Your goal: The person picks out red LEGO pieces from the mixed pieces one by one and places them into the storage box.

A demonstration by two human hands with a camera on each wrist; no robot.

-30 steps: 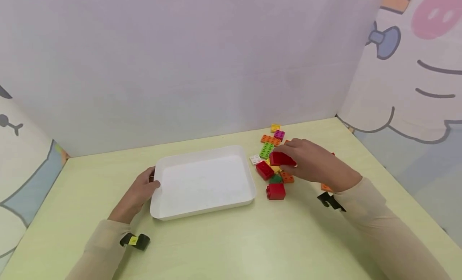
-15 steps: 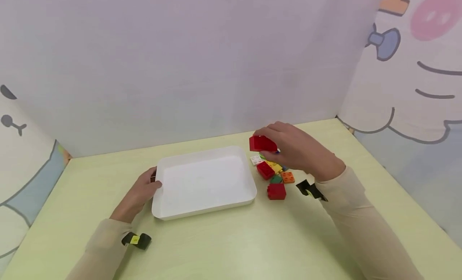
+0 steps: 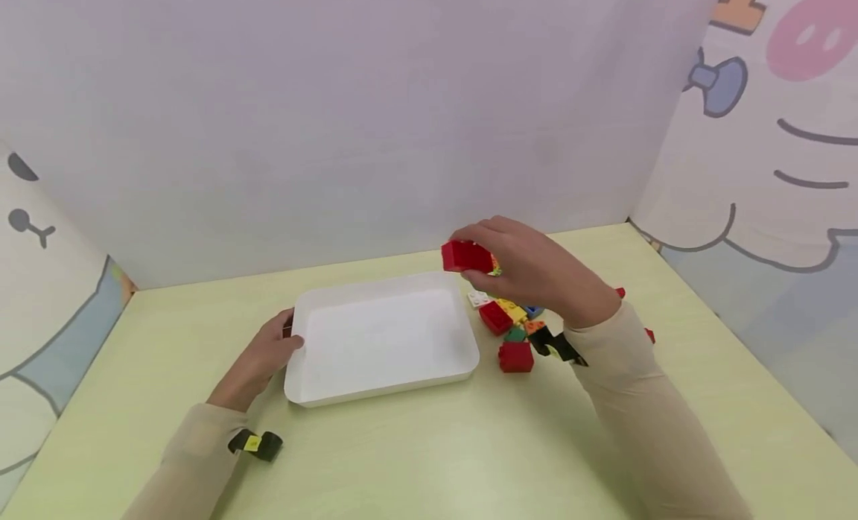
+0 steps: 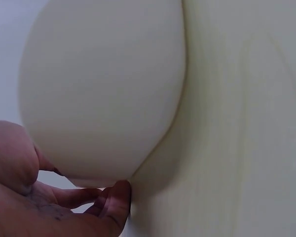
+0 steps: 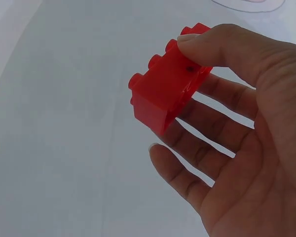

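Observation:
A white tray (image 3: 382, 345) lies on the table, with nothing in it. My left hand (image 3: 263, 360) grips its left end, thumb over the rim; in the left wrist view its fingertips (image 4: 119, 195) reach under the tray wall (image 4: 113, 89). Raised near the tray's back right corner, my right hand (image 3: 536, 274) holds a red toy building brick (image 3: 464, 257). The right wrist view shows this studded brick (image 5: 163, 84) pinched between thumb and fingers, its hollow underside toward the palm.
Right of the tray lie several loose bricks: a red brick (image 3: 496, 317), another red brick (image 3: 516, 357), a white brick (image 3: 479, 299), a yellow brick (image 3: 512, 311) and a green brick (image 3: 516, 334). The right arm hides part of the pile. A pale wall (image 3: 335, 132) stands behind the table.
My right hand has lifted the red brick from the pile and carried it leftward and up, close to the tray's back right corner. The left hand keeps its grip on the tray.

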